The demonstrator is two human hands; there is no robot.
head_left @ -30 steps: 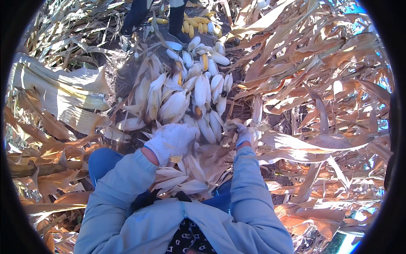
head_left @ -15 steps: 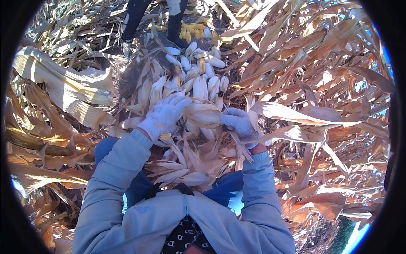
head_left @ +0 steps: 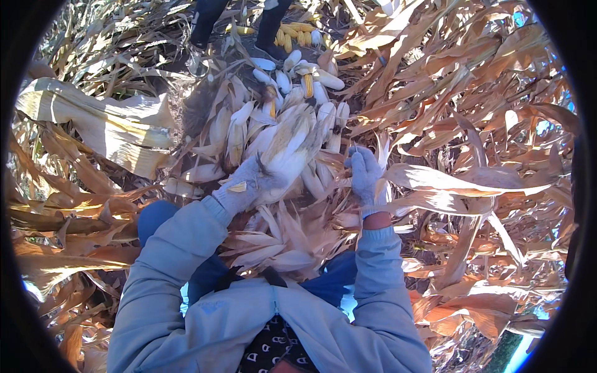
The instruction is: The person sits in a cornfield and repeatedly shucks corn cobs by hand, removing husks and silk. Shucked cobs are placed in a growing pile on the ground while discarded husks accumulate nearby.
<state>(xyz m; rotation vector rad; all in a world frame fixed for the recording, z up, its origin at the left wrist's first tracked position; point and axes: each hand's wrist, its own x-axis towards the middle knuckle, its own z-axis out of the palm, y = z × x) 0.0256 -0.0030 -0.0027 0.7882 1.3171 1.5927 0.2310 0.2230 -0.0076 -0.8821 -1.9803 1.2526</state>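
Note:
My left hand (head_left: 244,184), in a pale knit glove, grips the lower end of an ear of corn (head_left: 287,152) still wrapped in its pale husk. The ear slants up and to the right, its tip over the pile. To the right of it, apart from the ear, my gloved right hand (head_left: 365,174) is held up with its fingers curled. A thin point seems to stick out at its fingertips; what it is cannot be made out. Beyond lies a pile of corn ears (head_left: 283,81), mostly in white husks, with a few yellow ones bare. Loose husks (head_left: 280,242) lie between my knees.
Another person's dark-clad legs (head_left: 272,28) stand at the far side, beside bare yellow ears (head_left: 295,36). Dry corn stalks and leaves (head_left: 460,180) crowd the right. A broad dry pale sheet (head_left: 99,121) lies at the left among more leaves.
A husked ear now slants up from my left hand, where a bunch of husk was between both hands. My right hand has turned upward, apart from it. The view has shifted slightly.

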